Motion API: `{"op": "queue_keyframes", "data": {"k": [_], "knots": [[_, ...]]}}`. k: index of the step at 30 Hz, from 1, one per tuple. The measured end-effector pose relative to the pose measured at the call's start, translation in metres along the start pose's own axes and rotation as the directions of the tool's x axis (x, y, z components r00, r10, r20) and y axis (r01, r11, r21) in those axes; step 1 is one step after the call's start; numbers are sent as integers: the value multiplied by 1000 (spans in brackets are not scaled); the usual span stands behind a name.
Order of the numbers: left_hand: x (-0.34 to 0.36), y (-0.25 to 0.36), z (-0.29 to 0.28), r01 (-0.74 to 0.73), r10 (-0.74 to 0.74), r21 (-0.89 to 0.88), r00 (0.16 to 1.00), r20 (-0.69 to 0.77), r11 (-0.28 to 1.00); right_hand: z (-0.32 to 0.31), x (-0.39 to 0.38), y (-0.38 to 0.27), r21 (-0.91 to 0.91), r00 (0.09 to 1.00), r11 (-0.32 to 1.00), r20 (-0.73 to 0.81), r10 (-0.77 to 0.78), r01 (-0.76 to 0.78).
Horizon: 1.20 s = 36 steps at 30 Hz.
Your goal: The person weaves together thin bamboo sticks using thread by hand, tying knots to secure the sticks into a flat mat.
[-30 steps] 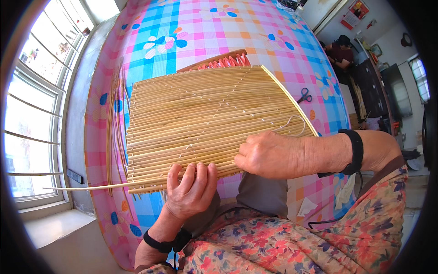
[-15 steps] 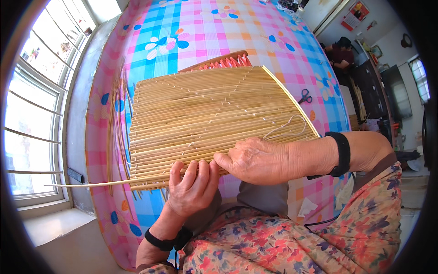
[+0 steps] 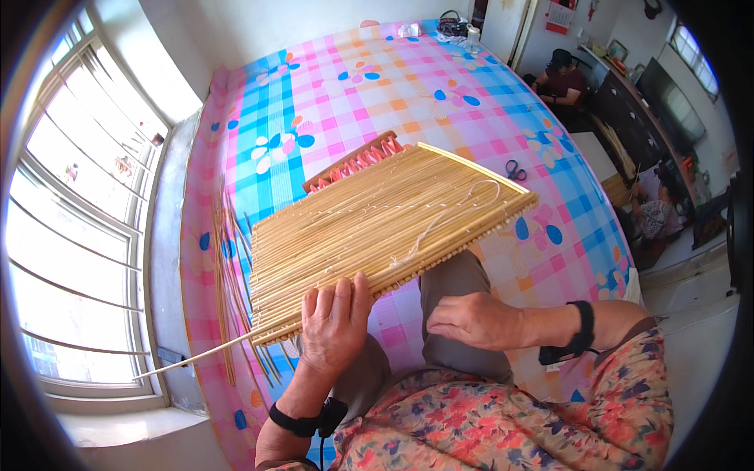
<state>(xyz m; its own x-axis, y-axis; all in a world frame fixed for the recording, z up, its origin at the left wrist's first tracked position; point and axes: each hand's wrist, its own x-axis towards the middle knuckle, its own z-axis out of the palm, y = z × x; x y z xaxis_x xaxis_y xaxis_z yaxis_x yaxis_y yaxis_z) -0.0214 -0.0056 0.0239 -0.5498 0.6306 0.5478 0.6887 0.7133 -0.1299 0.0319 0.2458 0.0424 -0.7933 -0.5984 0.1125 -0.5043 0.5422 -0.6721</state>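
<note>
A flat mat of straw-coloured reeds [image 3: 353, 228], stitched with pale thread, lies tilted in front of me, its right end lifted. My left hand [image 3: 336, 326] is closed on its near edge, fingers on top; the thumb is hidden. From the mat's left corner a single long reed [image 3: 196, 355] juts toward the window. A loose length of white thread [image 3: 452, 216] curls over the right half. Apart from the mat, my right hand [image 3: 475, 320] hovers over my right knee with curled fingers; whatever they pinch, if anything, is hidden.
Loose thin stalks [image 3: 224, 290] lie left of the mat on a checked, flowered cloth [image 3: 338, 102]. Behind it is a brown-edged object with red folds [image 3: 357, 165]. Dark scissors [image 3: 515, 169] rest right. A barred window [image 3: 86, 212] stands left; another person [image 3: 564, 82] sits far right.
My right hand has left the mat's near edge and moved down and right over my knee. The mat has swung, its right end nearer and raised. My left hand keeps its grip.
</note>
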Motion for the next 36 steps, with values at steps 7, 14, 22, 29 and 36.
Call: {"op": "queue_keyframes", "data": {"k": [7, 14, 22, 29, 36], "knots": [[33, -9, -10, -35, 32, 71, 999, 44, 997, 39, 59, 22, 737, 881, 659, -202, 429, -151], [50, -8, -12, -26, 26, 110, 1000, 7, 994, 58, 81, 52, 802, 862, 595, -331, 384, 43], [47, -8, -8, 10, -17, 185, 999, 33, 983, 56, 90, 37, 751, 835, 654, -415, 361, 91], [43, -6, -1, 45, -59, 171, 996, 74, 984, 49, 75, 17, 611, 858, 791, -421, 295, 28], [70, -21, -13, 141, -142, 99, 990, -2, 985, 77, 31, 29, 607, 942, 789, -197, 271, -100]]}}
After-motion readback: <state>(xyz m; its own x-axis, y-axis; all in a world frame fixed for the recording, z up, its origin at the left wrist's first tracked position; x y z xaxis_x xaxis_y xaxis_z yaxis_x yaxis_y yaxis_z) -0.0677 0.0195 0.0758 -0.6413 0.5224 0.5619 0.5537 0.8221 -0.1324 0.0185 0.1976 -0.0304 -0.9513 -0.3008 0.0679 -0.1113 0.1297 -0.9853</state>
